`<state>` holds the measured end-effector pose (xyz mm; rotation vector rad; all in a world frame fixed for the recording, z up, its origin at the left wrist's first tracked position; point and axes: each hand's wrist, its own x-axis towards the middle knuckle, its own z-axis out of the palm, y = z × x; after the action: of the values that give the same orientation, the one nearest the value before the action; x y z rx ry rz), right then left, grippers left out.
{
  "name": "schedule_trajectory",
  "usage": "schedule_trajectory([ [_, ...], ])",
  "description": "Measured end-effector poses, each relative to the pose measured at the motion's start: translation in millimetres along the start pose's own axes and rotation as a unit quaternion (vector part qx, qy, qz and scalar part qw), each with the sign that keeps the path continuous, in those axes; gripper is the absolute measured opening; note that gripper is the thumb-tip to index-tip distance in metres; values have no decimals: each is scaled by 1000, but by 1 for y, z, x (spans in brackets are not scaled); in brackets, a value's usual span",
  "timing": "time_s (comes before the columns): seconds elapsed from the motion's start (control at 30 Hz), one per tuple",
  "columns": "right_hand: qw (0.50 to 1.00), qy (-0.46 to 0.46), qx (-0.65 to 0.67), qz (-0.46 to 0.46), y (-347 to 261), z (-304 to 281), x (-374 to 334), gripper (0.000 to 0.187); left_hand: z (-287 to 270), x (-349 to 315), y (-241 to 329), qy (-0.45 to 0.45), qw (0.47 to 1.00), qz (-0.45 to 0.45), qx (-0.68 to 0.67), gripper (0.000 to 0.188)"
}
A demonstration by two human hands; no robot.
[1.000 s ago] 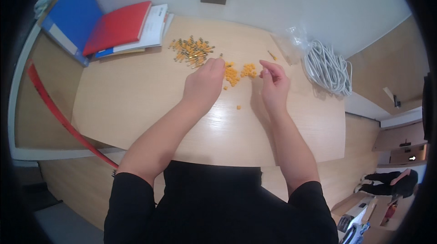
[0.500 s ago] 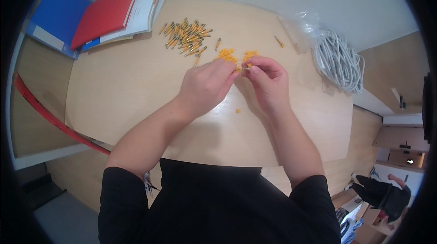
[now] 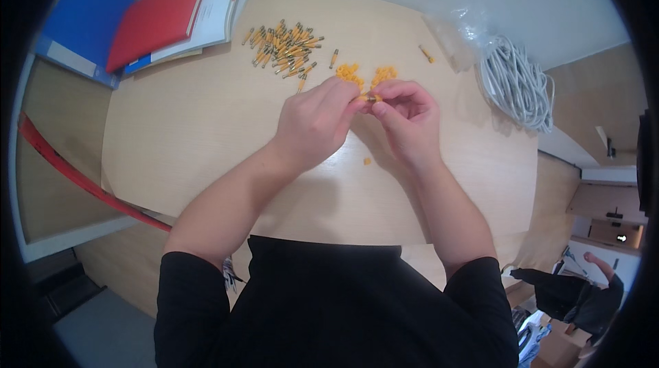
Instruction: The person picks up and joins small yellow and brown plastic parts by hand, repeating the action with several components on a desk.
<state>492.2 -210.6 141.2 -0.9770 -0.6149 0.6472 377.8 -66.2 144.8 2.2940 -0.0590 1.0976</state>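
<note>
Fingertip to fingertip above the table, both my hands pinch a small yellow-and-metal connector (image 3: 371,98). My left hand (image 3: 316,119) is closed on its left end, which the fingers mostly hide. Thumb and forefinger of my right hand (image 3: 413,119) are closed at its right end, where a bit of yellow shows. Just beyond the hands lie two small heaps of yellow caps, a left heap (image 3: 349,71) and a right heap (image 3: 384,75). A single yellow cap (image 3: 367,161) rests nearer me. Farther off to the left is a pile of yellow-and-metal connectors (image 3: 285,47).
One connector (image 3: 427,53) lies apart at the far right, near a clear plastic bag (image 3: 467,31) and a coiled grey cable (image 3: 516,83). Red (image 3: 165,18) and blue folders (image 3: 86,14) occupy the far left. Another person (image 3: 576,296) is at the lower right.
My right fingers have come closer to the left ones along the connector; less bare metal shows between them. The whole view has shifted slightly.
</note>
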Motion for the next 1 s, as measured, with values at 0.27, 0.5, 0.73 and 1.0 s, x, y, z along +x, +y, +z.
schedule_trajectory([
  [0.27,993,1,-115,30,-17,3,-3,10,0,2,-6,-28,998,28,-46,17],
  [0.5,993,8,-43,106,-18,9,-5,4,4,-5,2,-25,994,-40,-96,17],
  [0.73,990,7,-119,69,-14,16,-8,6,-12,-3,-11,-87,996,-7,1,18],
  [1.0,993,5,-32,112,-20,10,-6,4,1,3,13,-57,969,-185,-151,2],
])
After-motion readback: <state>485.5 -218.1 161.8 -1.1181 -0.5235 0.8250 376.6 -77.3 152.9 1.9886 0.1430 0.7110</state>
